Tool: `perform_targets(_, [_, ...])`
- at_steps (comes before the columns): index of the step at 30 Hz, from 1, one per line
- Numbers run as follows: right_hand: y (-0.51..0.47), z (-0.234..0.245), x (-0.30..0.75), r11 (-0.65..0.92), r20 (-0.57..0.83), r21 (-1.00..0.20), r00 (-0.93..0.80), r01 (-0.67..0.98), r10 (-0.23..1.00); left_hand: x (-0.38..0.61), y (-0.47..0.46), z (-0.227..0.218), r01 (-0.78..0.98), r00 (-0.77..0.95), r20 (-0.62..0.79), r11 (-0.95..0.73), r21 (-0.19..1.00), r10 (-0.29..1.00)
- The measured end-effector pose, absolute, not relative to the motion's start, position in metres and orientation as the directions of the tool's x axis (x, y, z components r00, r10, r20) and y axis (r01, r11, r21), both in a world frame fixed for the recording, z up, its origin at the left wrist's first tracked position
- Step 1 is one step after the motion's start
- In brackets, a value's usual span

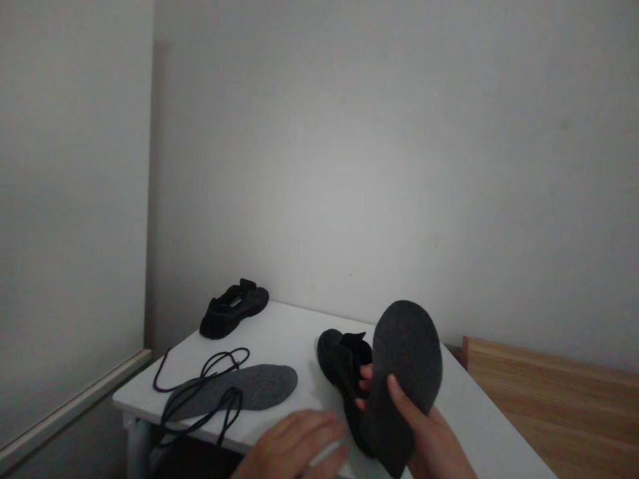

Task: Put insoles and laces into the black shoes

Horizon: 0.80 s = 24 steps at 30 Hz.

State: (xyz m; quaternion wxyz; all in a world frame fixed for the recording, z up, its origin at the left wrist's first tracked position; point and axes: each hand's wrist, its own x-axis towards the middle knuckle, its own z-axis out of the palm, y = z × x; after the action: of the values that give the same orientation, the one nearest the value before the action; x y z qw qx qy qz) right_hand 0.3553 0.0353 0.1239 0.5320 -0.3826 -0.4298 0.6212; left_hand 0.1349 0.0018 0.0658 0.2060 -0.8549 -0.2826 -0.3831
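My right hand (424,436) is closed around a dark grey shoe insole (407,352), thumb on its near face and fingers behind. The insole is held upright, wide end up. Behind it, a black shoe (335,356) without laces rests on the table, partly covered by the insole and my fingers. Low in the middle, my left hand (299,444) hovers near the table's front edge. Its fingers are curved and slightly blurred, with a gap between them and nothing visibly held. To its left lies a second grey insole (267,386) with black shoelaces (202,380) looped over it.
Another black shoe (234,309) sits at the back left corner of the white table (294,326). A pale wall (349,166) rises directly behind the table. On the right stands a wooden panel (549,399); at left is a white panel (74,199) with a ledge.
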Motion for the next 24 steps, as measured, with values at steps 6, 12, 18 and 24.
perform_targets(6, [0.063,0.138,0.428,0.000,-0.021,-0.972,-0.085,0.236,0.996,0.061,0.037,0.052,0.934,0.293,0.370,-0.347,0.087,0.882])
perform_targets(12, [0.087,0.126,0.456,0.242,0.073,-0.831,-0.332,0.502,0.940,0.066,0.054,0.052,0.951,0.158,0.375,-0.243,0.191,0.913])
perform_targets(18, [0.085,0.140,0.447,0.437,0.013,-0.631,-0.555,0.641,0.832,0.128,0.073,0.098,0.796,0.244,0.500,-0.466,0.385,0.831])
perform_targets(24, [0.099,0.154,0.438,0.358,0.183,-0.742,-0.342,0.567,0.922,0.183,0.134,0.110,0.507,0.218,0.487,-0.525,0.684,0.845])
